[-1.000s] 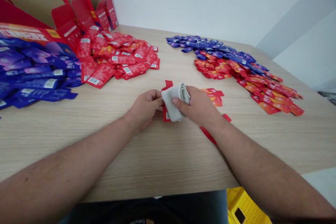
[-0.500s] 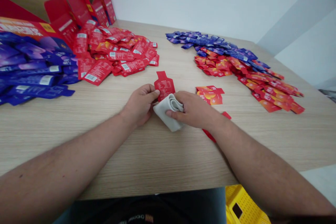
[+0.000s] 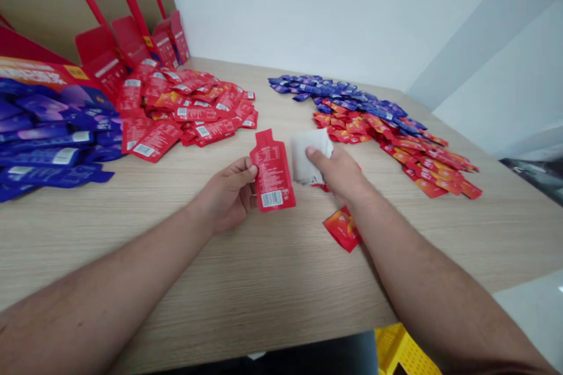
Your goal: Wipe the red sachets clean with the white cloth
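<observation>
- The red sachet (image 3: 272,171), a spouted gel-style pouch, is near the middle of the tabletop (image 3: 285,269), between the two hands and nearer the left hand (image 3: 226,196).
- Its long axis runs almost front to back, tilted slightly. The spout end points toward the far edge of the tabletop, and the barcode end faces the near edge.
- The left hand is clamped on the sachet's left side, its fingertips at the edge. It lies just right of that hand.
- The right hand (image 3: 338,173) lies over a folded white cloth (image 3: 310,155), thumb on top. Its fingers are hidden, so I cannot tell whether it grips.
- An orange-red sachet (image 3: 342,228) lies just beside the right forearm (image 3: 387,228).
- A pile of red sachets (image 3: 189,106) and a pile of blue sachets (image 3: 53,149) lie toward the far left corner.
- A mixed pile of blue and orange-red sachets (image 3: 391,129) spreads toward the right edge.
</observation>
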The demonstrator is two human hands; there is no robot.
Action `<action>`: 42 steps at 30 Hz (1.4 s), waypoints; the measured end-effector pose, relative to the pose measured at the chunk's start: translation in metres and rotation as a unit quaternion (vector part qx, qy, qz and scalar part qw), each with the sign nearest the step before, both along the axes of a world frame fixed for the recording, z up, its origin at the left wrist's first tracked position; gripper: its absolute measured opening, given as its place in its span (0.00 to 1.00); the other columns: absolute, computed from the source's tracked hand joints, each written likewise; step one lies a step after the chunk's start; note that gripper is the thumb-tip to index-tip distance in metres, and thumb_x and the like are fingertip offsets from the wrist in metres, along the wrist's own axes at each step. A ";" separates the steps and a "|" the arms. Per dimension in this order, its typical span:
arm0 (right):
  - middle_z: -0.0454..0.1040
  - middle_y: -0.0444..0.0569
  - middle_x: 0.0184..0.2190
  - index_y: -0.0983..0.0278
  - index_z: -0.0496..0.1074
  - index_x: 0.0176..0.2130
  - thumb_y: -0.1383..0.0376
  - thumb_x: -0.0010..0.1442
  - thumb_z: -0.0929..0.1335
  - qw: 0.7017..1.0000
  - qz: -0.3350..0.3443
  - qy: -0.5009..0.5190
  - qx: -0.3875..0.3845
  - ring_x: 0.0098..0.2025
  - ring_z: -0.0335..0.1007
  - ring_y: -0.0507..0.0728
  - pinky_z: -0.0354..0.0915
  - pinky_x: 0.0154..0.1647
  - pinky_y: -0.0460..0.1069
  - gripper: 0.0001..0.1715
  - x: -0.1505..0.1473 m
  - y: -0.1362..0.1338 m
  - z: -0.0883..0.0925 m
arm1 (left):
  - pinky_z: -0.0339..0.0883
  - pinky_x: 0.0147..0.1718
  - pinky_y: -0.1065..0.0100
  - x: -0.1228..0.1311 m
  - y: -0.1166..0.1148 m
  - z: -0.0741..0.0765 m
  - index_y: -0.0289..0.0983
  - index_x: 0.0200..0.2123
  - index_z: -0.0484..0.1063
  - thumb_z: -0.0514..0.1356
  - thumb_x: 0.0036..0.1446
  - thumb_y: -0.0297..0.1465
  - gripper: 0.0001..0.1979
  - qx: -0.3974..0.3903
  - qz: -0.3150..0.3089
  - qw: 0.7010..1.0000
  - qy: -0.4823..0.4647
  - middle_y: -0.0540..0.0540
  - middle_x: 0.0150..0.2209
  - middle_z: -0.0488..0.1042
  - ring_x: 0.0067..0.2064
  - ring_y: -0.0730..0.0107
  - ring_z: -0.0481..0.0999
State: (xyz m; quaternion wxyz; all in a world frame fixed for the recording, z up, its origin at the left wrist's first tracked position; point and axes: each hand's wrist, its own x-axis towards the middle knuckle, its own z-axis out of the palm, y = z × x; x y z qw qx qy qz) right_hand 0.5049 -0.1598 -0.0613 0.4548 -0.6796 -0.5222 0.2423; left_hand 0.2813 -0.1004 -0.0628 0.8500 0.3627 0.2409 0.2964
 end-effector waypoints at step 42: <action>0.75 0.50 0.35 0.62 0.70 0.38 0.50 0.62 0.67 0.975 0.023 -0.222 -0.003 0.37 0.69 0.57 0.60 0.35 0.50 0.18 -0.040 -0.019 0.028 | 0.61 0.30 0.70 0.002 -0.012 -0.003 0.38 0.27 0.66 0.59 0.55 0.30 0.05 0.374 0.031 0.902 0.211 0.52 0.26 0.68 0.29 0.71 0.66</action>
